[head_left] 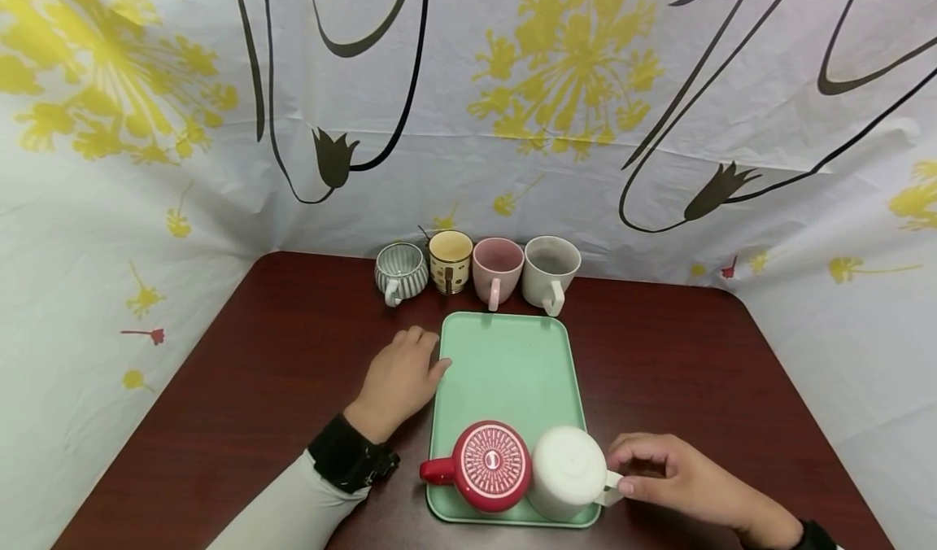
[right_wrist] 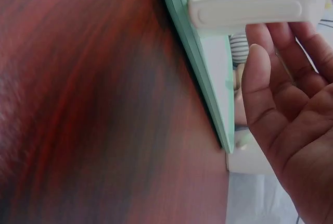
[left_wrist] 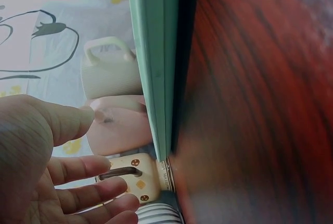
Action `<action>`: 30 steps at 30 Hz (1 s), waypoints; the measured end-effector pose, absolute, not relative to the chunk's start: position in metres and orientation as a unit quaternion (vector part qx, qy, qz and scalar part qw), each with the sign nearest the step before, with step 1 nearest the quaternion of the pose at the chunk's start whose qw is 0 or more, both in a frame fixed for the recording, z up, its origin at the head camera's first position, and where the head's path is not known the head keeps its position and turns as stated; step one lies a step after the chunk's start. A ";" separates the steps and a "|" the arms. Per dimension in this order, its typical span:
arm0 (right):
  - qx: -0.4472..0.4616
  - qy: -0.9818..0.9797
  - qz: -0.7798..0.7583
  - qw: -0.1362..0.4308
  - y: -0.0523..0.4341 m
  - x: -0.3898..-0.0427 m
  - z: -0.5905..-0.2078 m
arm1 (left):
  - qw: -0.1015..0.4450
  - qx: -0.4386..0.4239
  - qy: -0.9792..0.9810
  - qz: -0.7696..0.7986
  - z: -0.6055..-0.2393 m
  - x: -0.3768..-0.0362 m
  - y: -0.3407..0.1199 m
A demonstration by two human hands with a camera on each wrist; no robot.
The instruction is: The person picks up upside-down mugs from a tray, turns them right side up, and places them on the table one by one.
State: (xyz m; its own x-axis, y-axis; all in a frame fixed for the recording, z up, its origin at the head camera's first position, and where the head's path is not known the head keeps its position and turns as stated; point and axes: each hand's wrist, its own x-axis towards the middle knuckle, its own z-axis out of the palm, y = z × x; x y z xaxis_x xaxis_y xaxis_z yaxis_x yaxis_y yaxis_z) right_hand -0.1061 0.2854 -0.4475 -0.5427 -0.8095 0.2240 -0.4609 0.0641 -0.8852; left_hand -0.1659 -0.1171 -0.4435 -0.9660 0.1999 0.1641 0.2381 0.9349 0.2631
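Observation:
A red mug (head_left: pixel 492 464) stands upside down on the green tray (head_left: pixel 505 363), near its front edge, with its handle to the left. Beside it is a white mug (head_left: pixel 567 469), also upside down, its handle (right_wrist: pixel 244 13) towards my right hand (head_left: pixel 673 477). That hand is at the handle with fingers loosely bent; in the right wrist view the thumb is apart from the handle and the fingertips are right at its edge. My left hand (head_left: pixel 401 379) is at the tray's left edge, fingers relaxed and holding nothing.
Behind the tray several mugs stand upright in a row: a grey striped cup (head_left: pixel 401 273), a yellow patterned mug (head_left: pixel 450 269), a pink mug (head_left: pixel 498 269) and a light grey mug (head_left: pixel 551 269). Patterned white cloth (head_left: pixel 410 86) hangs around the dark wooden table (head_left: pixel 256 387).

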 end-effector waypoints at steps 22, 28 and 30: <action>-0.394 0.646 -0.588 0.286 0.280 -0.100 -0.452 | 0.072 -0.118 -0.979 -0.148 -0.444 -0.165 -0.116; -0.406 0.662 -0.573 0.263 0.274 -0.099 -0.450 | 0.070 -0.116 -0.980 -0.144 -0.444 -0.166 -0.116; -0.395 0.678 -0.565 0.256 0.273 -0.097 -0.449 | 0.071 -0.116 -0.980 -0.143 -0.444 -0.166 -0.116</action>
